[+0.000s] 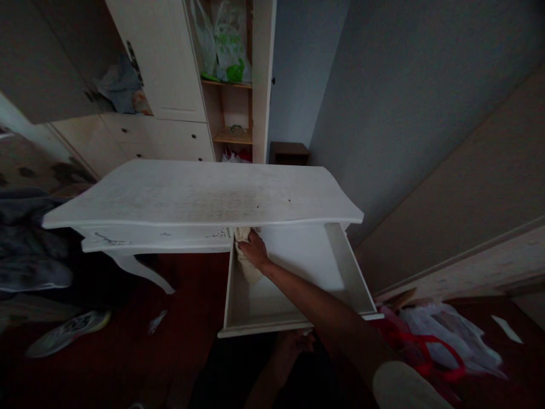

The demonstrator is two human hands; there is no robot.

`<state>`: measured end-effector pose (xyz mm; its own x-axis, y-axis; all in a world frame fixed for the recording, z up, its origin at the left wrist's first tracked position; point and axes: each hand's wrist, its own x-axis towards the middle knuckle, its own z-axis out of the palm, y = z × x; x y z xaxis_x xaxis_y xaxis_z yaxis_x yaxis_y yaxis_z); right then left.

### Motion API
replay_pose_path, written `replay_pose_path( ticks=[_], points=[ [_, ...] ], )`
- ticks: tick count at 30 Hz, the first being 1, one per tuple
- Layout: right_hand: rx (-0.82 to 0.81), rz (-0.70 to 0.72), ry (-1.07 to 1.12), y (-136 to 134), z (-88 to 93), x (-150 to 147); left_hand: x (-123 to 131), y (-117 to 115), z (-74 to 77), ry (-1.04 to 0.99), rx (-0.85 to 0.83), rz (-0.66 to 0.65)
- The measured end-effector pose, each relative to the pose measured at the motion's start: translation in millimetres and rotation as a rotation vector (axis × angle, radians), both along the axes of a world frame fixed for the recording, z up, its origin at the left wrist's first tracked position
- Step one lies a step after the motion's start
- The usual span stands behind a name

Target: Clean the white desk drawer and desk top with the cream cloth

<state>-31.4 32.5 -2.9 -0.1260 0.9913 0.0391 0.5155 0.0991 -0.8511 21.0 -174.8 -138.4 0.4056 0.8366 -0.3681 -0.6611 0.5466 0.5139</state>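
My right hand [254, 250] reaches into the pulled-out white drawer [298, 278], closed around a beige cloth [247, 267]. The cloth lies against the drawer's left inner side, near the back, and part of it hangs down towards the drawer bottom. Below the drawer's front edge is my left hand [296, 345], its fingers curled at a small pale knob on the drawer front; the dim light hides part of the grip. The drawer belongs to a white table [204, 190] with a curved edge, whose top shows dark smudges.
Behind the table stands a white cabinet [170, 57] with its shelves open, holding plastic bags [230, 48]. Clothing [29, 238] is heaped at the left, above a shoe [70, 332]. A white plastic bag [451, 335] and red straps lie on the floor at the right.
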Motion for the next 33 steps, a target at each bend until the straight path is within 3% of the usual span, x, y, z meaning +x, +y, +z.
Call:
replay_pose_path(
  ticks=[4, 10, 19, 25, 29, 33],
  points=[
    [-0.113, 0.136, -0.006, -4, 3.3, 16, -1, -1, 6.0, 0.028, 0.021, -0.02],
    [-0.17, 0.359, -0.013, -33, -6.5, 36, -2, -4, 21.4, 0.049, 0.018, 0.031],
    [-0.279, 0.749, -0.261, -66, 1.2, 59, 0, -6, 14.4, 0.033, 0.04, 0.042],
    [-0.385, 0.994, -0.401, -68, 5.4, 59, 1, -7, 15.2, 0.046, -0.002, 0.056],
    [-0.321, 1.175, -0.472, -61, 18.6, 48, 2, -6, 15.5, 0.063, -0.001, 0.049],
    [-0.254, 1.251, -0.622, -59, 34.4, 40, 1, -5, 16.1, 0.063, -0.003, 0.054]
  ],
)
